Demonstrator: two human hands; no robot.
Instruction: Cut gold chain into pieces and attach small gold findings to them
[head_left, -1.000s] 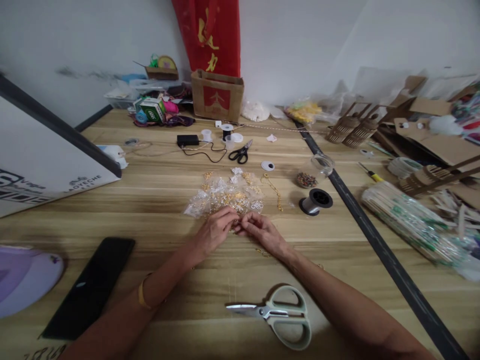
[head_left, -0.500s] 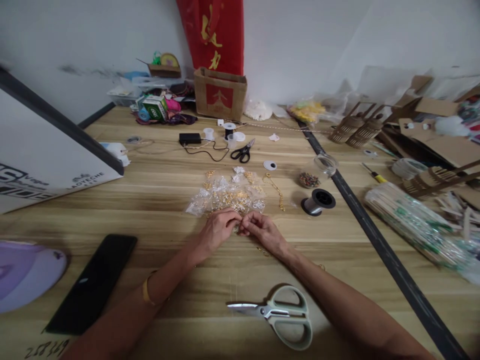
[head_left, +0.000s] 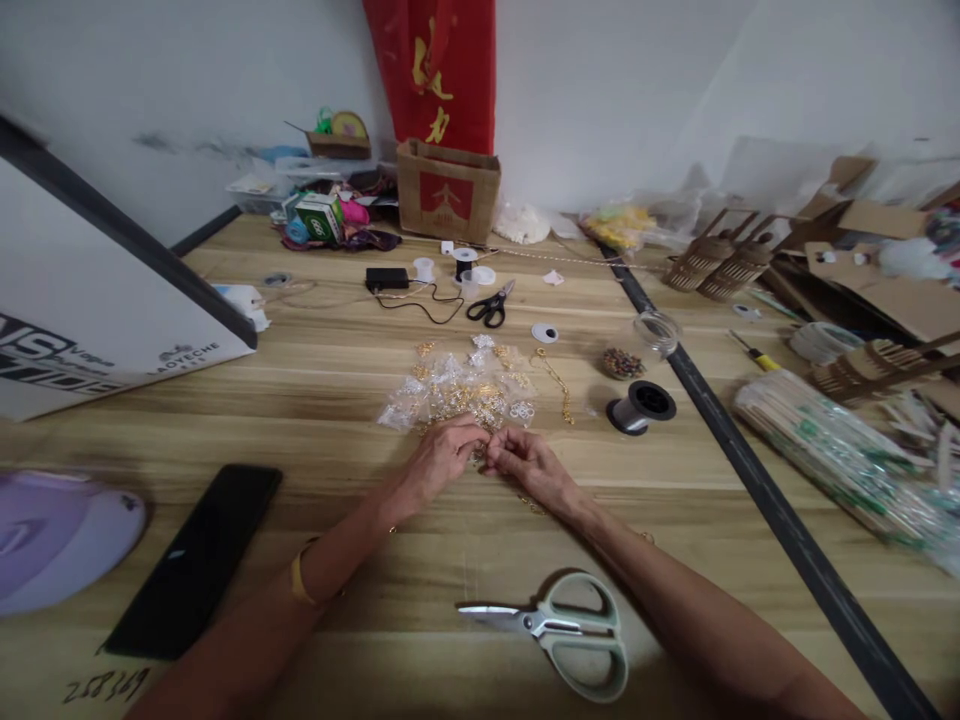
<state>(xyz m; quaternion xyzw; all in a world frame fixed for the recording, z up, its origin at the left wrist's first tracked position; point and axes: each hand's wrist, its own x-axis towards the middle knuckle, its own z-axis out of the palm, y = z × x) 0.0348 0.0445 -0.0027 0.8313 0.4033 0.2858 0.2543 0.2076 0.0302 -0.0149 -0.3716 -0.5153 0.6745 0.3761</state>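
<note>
Both my hands meet at the near edge of a pile of small gold and silver jewellery findings (head_left: 472, 390), partly in clear little bags. My left hand (head_left: 446, 452) is closed, its thumb and fingertips pinched together. Fingertip to fingertip with it, my right hand (head_left: 529, 465) is pinched too. Whatever they hold is too small to make out. A short bit of gold chain (head_left: 532, 505) lies beneath my right wrist. Beyond the hands rests a longer gold chain (head_left: 555, 385). Pale-handled scissors (head_left: 570, 630) lie between my forearms, blades pointing left.
A black phone (head_left: 195, 560) and a lilac cap (head_left: 64, 540) lie on the left, by a large white box (head_left: 112, 290). To the right stand a wire spool (head_left: 641, 405) and a tipped jar of beads (head_left: 624, 360). Black scissors (head_left: 491, 303) lie farther back.
The whole view has shifted slightly, so things appear a little farther right. My hands keep nearly the same pinched pose at the pile.
</note>
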